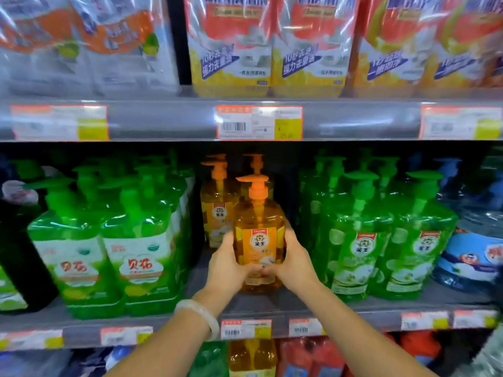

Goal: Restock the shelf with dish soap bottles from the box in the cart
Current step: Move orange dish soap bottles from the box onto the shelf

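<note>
An orange dish soap bottle [259, 235] with an orange pump stands upright on the middle shelf [272, 303], near its front edge. My left hand [227, 263] grips its left side and my right hand [292, 261] grips its right side, thumbs meeting low on the label. Behind it in the same gap stand two more orange pump bottles [217, 208]. The box and the cart are out of view.
Green pump bottles [136, 240] crowd the shelf to the left and others [381, 240] to the right. Large blue water jugs [476, 240] sit far right. Refill pouches [266, 44] fill the shelf above. Price tags [258, 122] line the shelf rails.
</note>
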Demonstrator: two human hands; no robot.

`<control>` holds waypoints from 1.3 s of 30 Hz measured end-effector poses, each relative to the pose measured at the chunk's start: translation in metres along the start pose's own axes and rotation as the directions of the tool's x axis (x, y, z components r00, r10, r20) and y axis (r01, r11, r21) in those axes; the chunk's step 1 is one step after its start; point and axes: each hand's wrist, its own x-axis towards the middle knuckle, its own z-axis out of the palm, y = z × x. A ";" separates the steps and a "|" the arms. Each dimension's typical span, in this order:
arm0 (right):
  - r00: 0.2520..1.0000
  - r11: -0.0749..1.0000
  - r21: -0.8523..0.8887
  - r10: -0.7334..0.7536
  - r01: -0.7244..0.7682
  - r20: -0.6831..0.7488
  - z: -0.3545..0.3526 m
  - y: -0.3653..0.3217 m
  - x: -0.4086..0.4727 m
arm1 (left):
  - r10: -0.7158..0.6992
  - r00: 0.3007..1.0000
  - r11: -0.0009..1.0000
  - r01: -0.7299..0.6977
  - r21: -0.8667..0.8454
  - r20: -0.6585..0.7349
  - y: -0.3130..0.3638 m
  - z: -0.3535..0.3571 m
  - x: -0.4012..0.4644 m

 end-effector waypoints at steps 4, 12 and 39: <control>0.998 0.999 -0.006 0.031 -0.032 -0.046 0.007 0.014 0.020 | 0.006 1.000 1.000 -0.006 0.012 -0.001 -0.012 0.011 0.024; 0.993 0.994 -0.076 0.069 -0.077 -0.099 0.020 0.031 0.036 | -0.014 0.993 0.995 0.025 0.098 -0.113 -0.028 0.026 0.036; 0.956 0.959 -0.073 0.264 -0.274 -0.126 0.031 0.041 0.087 | -0.353 0.910 0.931 0.364 0.012 -0.215 -0.040 0.050 0.071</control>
